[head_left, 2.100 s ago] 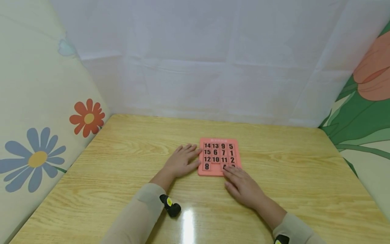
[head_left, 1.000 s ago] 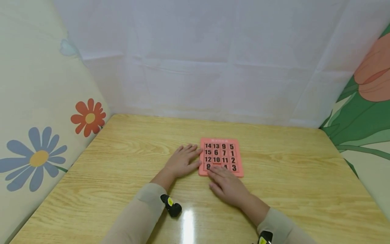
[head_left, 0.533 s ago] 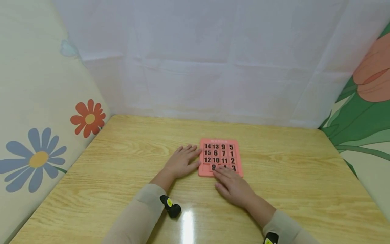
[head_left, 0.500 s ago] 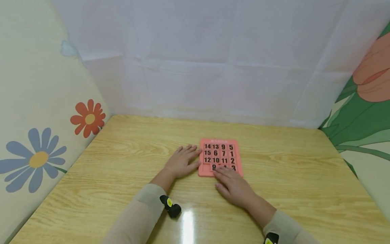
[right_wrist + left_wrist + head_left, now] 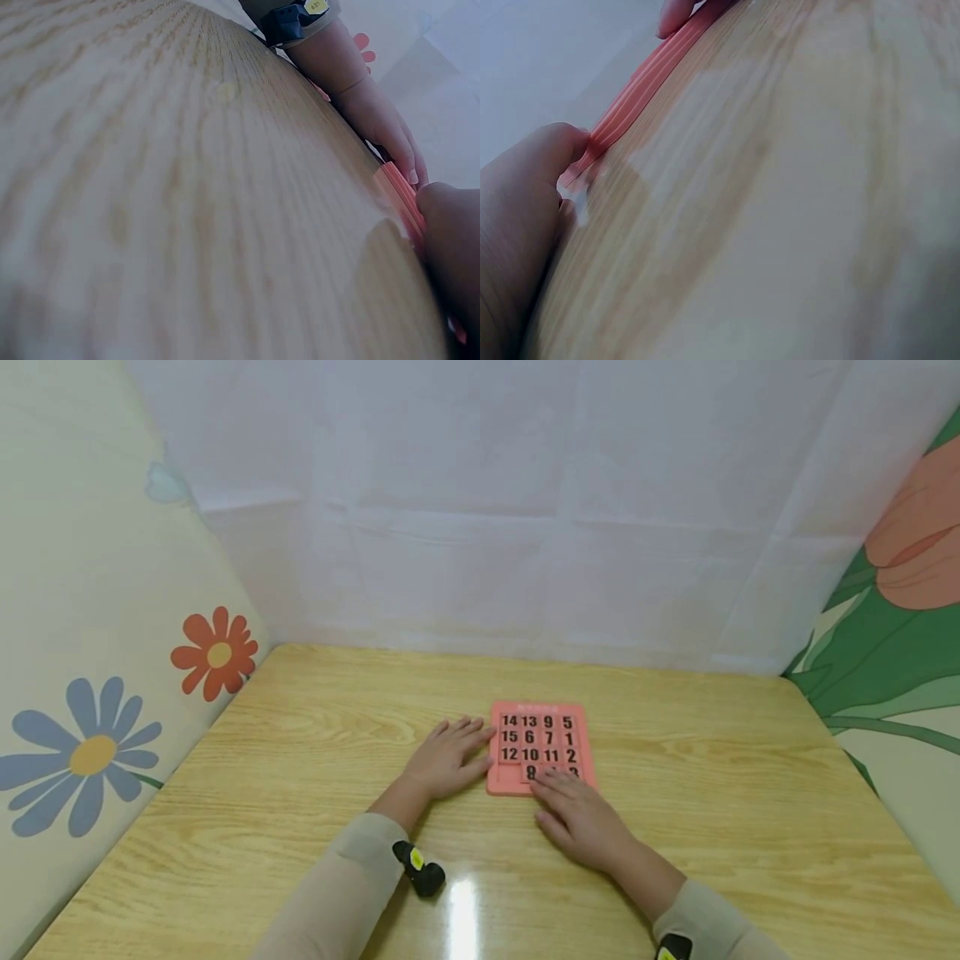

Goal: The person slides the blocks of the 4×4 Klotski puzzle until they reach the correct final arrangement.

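A pink sliding number puzzle (image 5: 542,707) lies flat on the wooden table in the head view. My left hand (image 5: 446,757) rests at its left edge, fingers straight, with thumb and fingers touching the frame; the left wrist view shows the thumb (image 5: 566,142) against the pink side (image 5: 641,90). My right hand (image 5: 583,818) lies over the lower right corner, its outstretched fingertips on the bottom row. Just left of them sits the 8 tile (image 5: 531,772), under the 10. The bottom-left slot (image 5: 509,774) holds no tile. The right fingers partly cover the tiles beside the 8.
The wooden table (image 5: 300,718) reaches back to a white cloth (image 5: 450,527). Flower-printed panels (image 5: 67,568) stand at both sides. A black wrist device (image 5: 420,868) sits on the left sleeve.
My right hand went left along the bottom row, then back right. With it the 8 tile slid right from the corner, leaving the bottom-left slot bare. The left hand stayed put.
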A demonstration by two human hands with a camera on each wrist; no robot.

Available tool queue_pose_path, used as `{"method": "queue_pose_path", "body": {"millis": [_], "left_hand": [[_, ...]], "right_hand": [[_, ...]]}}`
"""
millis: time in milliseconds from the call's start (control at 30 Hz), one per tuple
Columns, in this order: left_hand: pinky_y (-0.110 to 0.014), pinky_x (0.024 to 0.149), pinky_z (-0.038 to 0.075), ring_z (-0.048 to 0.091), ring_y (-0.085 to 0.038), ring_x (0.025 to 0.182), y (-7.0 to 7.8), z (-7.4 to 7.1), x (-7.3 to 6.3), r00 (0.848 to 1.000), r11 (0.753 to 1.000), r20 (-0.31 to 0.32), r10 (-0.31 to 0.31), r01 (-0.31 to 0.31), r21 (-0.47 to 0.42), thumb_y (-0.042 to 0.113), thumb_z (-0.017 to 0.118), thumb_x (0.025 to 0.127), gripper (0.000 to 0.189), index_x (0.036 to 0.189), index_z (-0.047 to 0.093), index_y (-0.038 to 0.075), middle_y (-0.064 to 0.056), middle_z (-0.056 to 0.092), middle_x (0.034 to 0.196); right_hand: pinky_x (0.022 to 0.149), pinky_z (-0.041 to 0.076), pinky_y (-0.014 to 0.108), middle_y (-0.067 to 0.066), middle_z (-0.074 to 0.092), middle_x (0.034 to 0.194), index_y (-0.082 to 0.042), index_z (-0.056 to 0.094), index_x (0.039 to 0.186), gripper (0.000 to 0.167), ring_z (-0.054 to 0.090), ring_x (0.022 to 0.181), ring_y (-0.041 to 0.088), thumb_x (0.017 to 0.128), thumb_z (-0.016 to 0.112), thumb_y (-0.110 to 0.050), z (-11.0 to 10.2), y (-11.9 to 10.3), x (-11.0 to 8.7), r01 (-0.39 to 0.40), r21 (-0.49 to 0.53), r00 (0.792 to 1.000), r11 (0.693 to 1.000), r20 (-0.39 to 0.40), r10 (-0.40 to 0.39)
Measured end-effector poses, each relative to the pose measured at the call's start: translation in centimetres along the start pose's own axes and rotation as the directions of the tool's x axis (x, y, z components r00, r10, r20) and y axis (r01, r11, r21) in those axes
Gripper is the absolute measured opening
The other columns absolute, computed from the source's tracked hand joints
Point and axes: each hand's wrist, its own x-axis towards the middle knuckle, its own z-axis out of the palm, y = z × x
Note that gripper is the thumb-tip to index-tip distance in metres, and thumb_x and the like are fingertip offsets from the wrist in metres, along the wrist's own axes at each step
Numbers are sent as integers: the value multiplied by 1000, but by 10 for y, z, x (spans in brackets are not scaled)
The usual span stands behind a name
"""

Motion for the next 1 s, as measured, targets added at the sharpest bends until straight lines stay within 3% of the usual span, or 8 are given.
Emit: {"method": "queue_pose_path", "body": {"millis": [467, 1000], "left_hand": [[-53, 124, 17, 28, -32, 149, 1, -1, -1, 1000, 1000, -1, 3, -3, -6, 48, 45, 99, 59, 150, 41, 19, -10, 36, 158], [-53, 124, 16, 27, -31, 149, -2, 0, -1, 1000, 1000, -4, 3, -3, -23, 48, 46, 99, 60, 151, 41, 19, -9, 36, 158]], "right_hand": [[119, 31, 46, 7, 47, 151, -11, 52, 142, 50, 42, 142, 27, 98, 54, -34, 1, -2, 2, 8, -6, 999, 1000, -34, -8], [120, 30, 47, 10, 49, 150, -8, 51, 143, 47, 42, 142, 30, 103, 45, -31, 9, -11, 40, -40, -25, 999, 999, -28, 39]]}}
